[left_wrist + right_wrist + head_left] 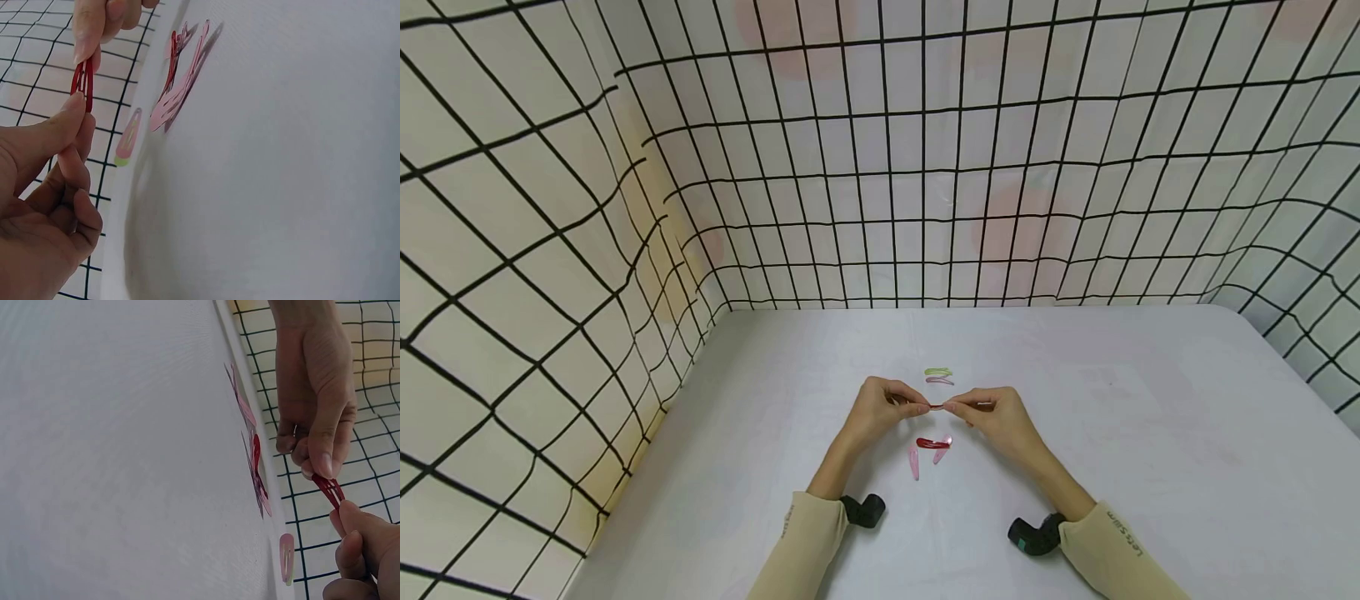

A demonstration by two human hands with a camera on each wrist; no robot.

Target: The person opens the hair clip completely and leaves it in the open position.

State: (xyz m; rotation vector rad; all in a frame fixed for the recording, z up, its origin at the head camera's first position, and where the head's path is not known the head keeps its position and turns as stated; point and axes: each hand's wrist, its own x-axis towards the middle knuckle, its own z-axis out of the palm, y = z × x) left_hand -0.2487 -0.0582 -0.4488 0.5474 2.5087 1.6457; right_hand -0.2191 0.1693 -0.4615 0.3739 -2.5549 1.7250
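A red snap hair clip is stretched between my two hands above the table. My left hand pinches one end between thumb and finger, and my right hand pinches the other end. Below them on the table, another red hair clip lies across a pink hair clip; a second pink hair clip lies just to the left. Beyond the hands are a yellow-green hair clip and a pale pink hair clip, side by side.
The white table has a black wire grid along its back and both sides. Black wrist cameras sit at the cuffs of both beige sleeves.
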